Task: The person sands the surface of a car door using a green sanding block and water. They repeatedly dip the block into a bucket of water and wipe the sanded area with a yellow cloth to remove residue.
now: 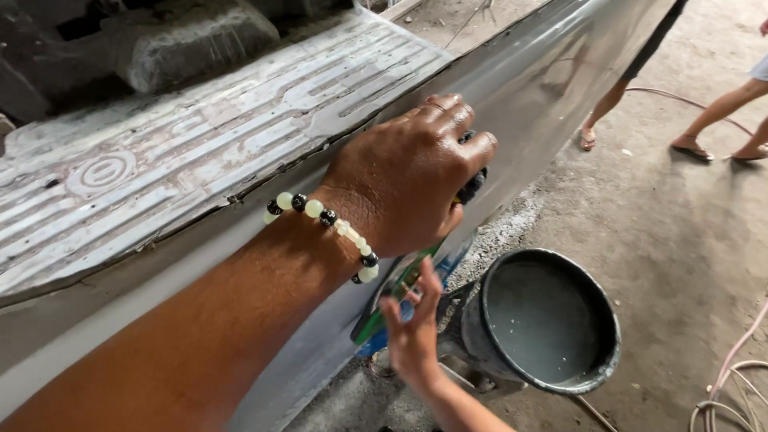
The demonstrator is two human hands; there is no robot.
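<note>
Surface: I see a grey, glossy panel [552,72] of a vehicle body running from lower left to upper right, with a ribbed, worn metal floor [160,160] above it.
Room: bare dusty concrete ground [680,240]; a pinkish hose [732,376] coils at the lower right; other people's sandalled feet [692,148] stand at the upper right.
Left hand [412,180]: my fingers are curled tight around a dark block [472,184] pressed flat against the panel; a bead bracelet [324,220] of pale and black beads sits on the wrist.
Block: only its dark edge shows under the fingertips, so I take it for a sanding pad but cannot be sure.
Right hand [412,336]: fingers loosely spread, touching the panel just below the left hand; I cannot tell whether it grips the green and blue item [392,300] beside it.
Bucket [544,320]: round, dark, holding grey water, on the ground just right of the right hand.
Labels: none legible; the green item is a narrow strip shape.
</note>
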